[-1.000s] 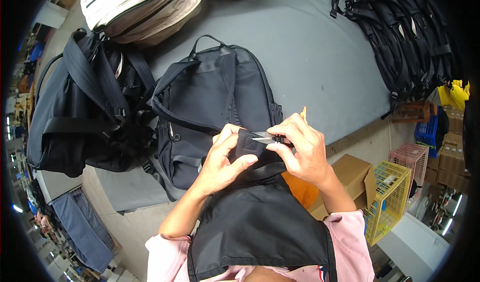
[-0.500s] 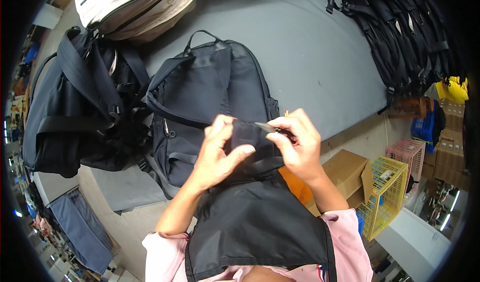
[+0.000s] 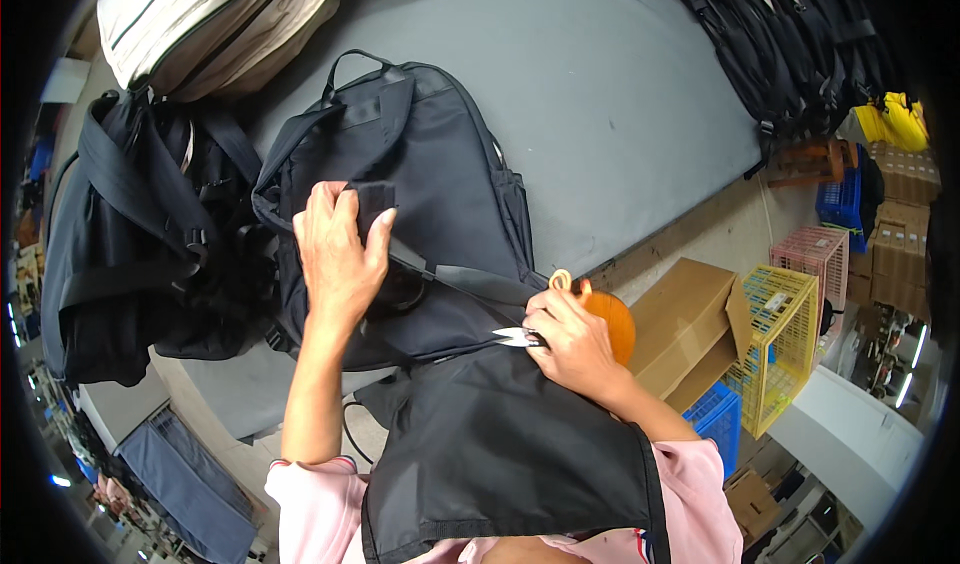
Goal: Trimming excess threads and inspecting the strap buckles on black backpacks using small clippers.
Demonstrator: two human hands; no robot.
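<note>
A black backpack (image 3: 445,164) lies on the grey-topped table, its top handle pointing away from me. My left hand (image 3: 342,249) is closed on a black strap (image 3: 375,199), whose folded end shows beside the thumb above the bag's front. My right hand (image 3: 570,336) grips scissors (image 3: 515,337) near the bag's lower right corner. Their short silver blades point left; most of the rest is inside my fingers. A grey-black webbing strap (image 3: 475,282) runs slantwise across the bag, from near my left hand toward my right. A black apron (image 3: 520,444) covers my front.
More black bags (image 3: 150,234) stand at the left, below a cream backpack (image 3: 220,24). Several black straps or bags (image 3: 780,44) are piled at the far right. Beyond the table's right edge are an orange round stool (image 3: 612,326), a cardboard box (image 3: 685,329) and a yellow crate (image 3: 785,339).
My hands have moved apart: the left up and leftward with the strap, the right down toward the bag's lower corner with the scissors. The whole view has shifted a little.
</note>
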